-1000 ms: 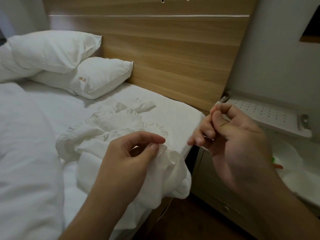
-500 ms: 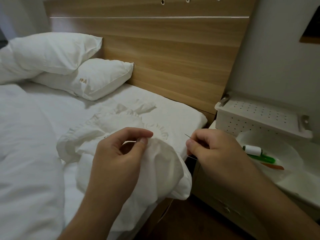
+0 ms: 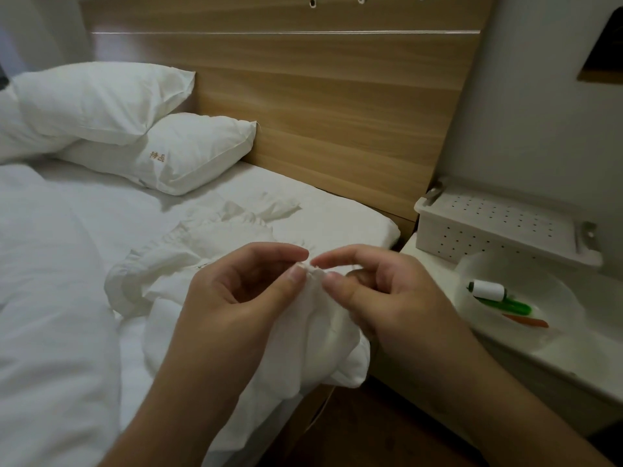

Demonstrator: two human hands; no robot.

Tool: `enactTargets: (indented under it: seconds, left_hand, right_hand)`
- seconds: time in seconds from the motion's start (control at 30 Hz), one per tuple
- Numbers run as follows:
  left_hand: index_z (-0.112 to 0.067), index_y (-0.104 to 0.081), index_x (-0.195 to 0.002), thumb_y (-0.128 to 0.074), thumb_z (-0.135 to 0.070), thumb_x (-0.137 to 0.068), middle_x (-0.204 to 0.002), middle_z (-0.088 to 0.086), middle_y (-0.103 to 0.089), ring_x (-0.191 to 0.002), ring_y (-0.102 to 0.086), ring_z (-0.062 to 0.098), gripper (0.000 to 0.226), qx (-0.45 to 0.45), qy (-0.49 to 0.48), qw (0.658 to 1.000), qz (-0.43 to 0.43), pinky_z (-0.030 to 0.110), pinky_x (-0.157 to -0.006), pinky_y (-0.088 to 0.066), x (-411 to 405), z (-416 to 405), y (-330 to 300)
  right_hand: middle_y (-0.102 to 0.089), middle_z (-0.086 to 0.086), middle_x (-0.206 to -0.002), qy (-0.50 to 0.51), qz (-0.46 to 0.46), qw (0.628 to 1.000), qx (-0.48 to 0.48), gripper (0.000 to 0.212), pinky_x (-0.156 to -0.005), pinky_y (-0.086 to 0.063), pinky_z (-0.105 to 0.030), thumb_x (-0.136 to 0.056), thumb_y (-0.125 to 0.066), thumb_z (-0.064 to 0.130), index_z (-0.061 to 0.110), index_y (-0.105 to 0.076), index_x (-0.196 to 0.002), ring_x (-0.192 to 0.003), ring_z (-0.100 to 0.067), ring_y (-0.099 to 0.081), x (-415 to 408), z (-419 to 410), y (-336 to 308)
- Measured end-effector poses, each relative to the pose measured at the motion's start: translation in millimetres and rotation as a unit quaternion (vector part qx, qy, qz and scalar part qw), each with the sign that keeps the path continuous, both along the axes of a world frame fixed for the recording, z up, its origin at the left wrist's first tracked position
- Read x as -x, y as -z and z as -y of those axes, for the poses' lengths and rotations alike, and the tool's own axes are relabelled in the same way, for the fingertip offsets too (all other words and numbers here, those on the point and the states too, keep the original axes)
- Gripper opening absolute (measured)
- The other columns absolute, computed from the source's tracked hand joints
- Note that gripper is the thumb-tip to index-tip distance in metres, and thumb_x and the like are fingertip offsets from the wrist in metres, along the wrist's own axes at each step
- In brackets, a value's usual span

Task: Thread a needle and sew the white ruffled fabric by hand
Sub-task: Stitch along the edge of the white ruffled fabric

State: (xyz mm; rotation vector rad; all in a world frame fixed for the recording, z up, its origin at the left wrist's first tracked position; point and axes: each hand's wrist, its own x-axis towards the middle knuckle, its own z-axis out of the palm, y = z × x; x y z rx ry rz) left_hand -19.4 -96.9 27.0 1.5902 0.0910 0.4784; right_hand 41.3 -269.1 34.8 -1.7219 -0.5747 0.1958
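The white ruffled fabric lies bunched on the bed near its right edge, and part of it hangs over the side. My left hand pinches a raised fold of the fabric between thumb and forefinger. My right hand meets it from the right, with thumb and forefinger pinching at the same fold. The needle is not visible; it is hidden by my fingers or too thin to see. A spool of white thread lies on a white plate on the nightstand.
Two white pillows lean against the wooden headboard. A white duvet covers the left. A perforated white box sits on the nightstand. Green and orange tools lie on the plate.
My right hand came down from beside the box and moved left to the fabric fold, where it now meets my left hand. The needle seen half a second ago is out of sight.
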Motion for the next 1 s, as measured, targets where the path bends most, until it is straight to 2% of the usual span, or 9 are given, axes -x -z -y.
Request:
enactTargets:
  seconds: [0.1, 0.17, 0.27, 0.4, 0.57, 0.7, 0.8, 0.9, 1.0]
  left_hand:
    - [-0.024, -0.085, -0.096, -0.077, -0.009, -0.088, -0.093, 0.005, -0.082, -0.093, -0.079, 0.017, 0.018, 0.005, 0.008, 1.000, 0.003, 0.021, -0.079, -0.060, 1, 1, -1]
    - [-0.024, -0.085, -0.094, -0.078, -0.009, -0.087, -0.090, 0.004, -0.081, -0.088, -0.077, 0.011, 0.018, 0.010, 0.001, 1.000, -0.002, 0.015, -0.070, -0.057, 1, 0, -1]
    - [-0.024, -0.086, -0.091, -0.078, -0.009, -0.086, -0.087, 0.002, -0.081, -0.078, -0.073, 0.002, 0.018, 0.027, 0.001, 1.000, -0.013, 0.009, -0.058, -0.049, 2, 1, -6]
    - [-0.022, -0.086, -0.095, -0.079, -0.016, -0.081, -0.090, 0.004, -0.081, -0.084, -0.076, 0.006, 0.017, 0.059, 0.017, 0.997, -0.043, 0.014, -0.066, -0.054, 0, -4, -2]
    - [-0.022, -0.086, -0.097, -0.082, -0.022, -0.073, -0.093, 0.011, -0.082, -0.091, -0.079, 0.018, 0.025, 0.072, 0.039, 0.994, -0.065, 0.021, -0.073, -0.060, -2, -4, -1]
    - [-0.022, -0.086, -0.095, -0.083, -0.019, -0.073, -0.094, 0.009, -0.083, -0.094, -0.080, 0.020, 0.022, 0.070, 0.018, 0.996, -0.057, 0.027, -0.081, -0.060, -2, -4, -1]
    - [-0.023, -0.086, -0.094, -0.084, -0.015, -0.077, -0.095, 0.005, -0.083, -0.095, -0.080, 0.016, 0.019, 0.073, 0.002, 0.996, -0.055, 0.031, -0.085, -0.057, -1, -4, -3]
    - [-0.025, -0.086, -0.093, -0.084, -0.018, -0.075, -0.095, 0.003, -0.083, -0.096, -0.080, 0.015, 0.019, 0.078, -0.015, 0.996, -0.049, 0.030, -0.086, -0.056, -1, -3, -3]
    - [-0.024, -0.086, -0.092, -0.085, -0.019, -0.074, -0.095, 0.001, -0.084, -0.095, -0.080, 0.014, 0.019, 0.085, -0.029, 0.995, -0.046, 0.025, -0.082, -0.057, -1, -4, -3]
  right_hand:
    - [-0.054, -0.024, -0.068, -0.007, 0.001, 1.000, -0.007, 0.017, -0.054, -0.039, -0.038, -0.094, -0.070, 0.039, 0.024, -0.076, -0.099, -0.057, -0.031, -0.044, 3, -6, 5]
    - [-0.057, -0.028, -0.073, 0.013, 0.007, 1.000, -0.005, 0.014, -0.058, -0.044, -0.051, -0.095, -0.071, 0.033, 0.020, -0.075, -0.094, -0.063, -0.040, -0.051, 2, -7, 8]
    - [-0.060, -0.028, -0.076, 0.033, -0.003, 0.999, -0.010, 0.011, -0.065, -0.051, -0.055, -0.095, -0.071, 0.027, 0.018, -0.075, -0.090, -0.070, -0.043, -0.056, 0, -6, 7]
    - [-0.067, -0.027, -0.085, 0.029, 0.012, 1.000, -0.003, 0.011, -0.076, -0.053, -0.065, -0.097, -0.068, 0.024, 0.020, -0.075, -0.091, -0.086, -0.047, -0.063, -1, -5, 10]
    - [-0.075, 0.006, -0.087, 0.024, 0.021, 0.999, 0.024, 0.015, -0.080, -0.061, -0.038, -0.100, -0.062, 0.024, 0.025, -0.075, -0.094, -0.089, -0.010, -0.071, 0, -2, 12]
    - [-0.073, 0.012, -0.086, 0.060, 0.083, 0.993, 0.064, 0.016, -0.076, -0.061, -0.034, -0.100, -0.061, 0.028, 0.029, -0.075, -0.093, -0.089, -0.007, -0.069, -3, -2, 12]
    - [-0.068, 0.006, -0.072, 0.093, 0.130, 0.984, 0.073, 0.011, -0.060, -0.057, -0.041, -0.098, -0.063, 0.030, 0.031, -0.072, -0.093, -0.068, -0.010, -0.065, -3, -1, 13]
    - [-0.050, 0.004, -0.059, 0.097, 0.091, 0.990, 0.037, 0.007, -0.047, -0.046, -0.035, -0.099, -0.062, 0.026, 0.032, -0.066, -0.099, -0.052, -0.007, -0.047, -2, 3, 7]
    - [-0.048, 0.003, -0.061, 0.078, 0.014, 0.997, -0.022, 0.021, -0.047, -0.037, -0.020, -0.105, -0.052, 0.017, 0.028, -0.067, -0.096, -0.052, -0.008, -0.042, -3, 6, 0]
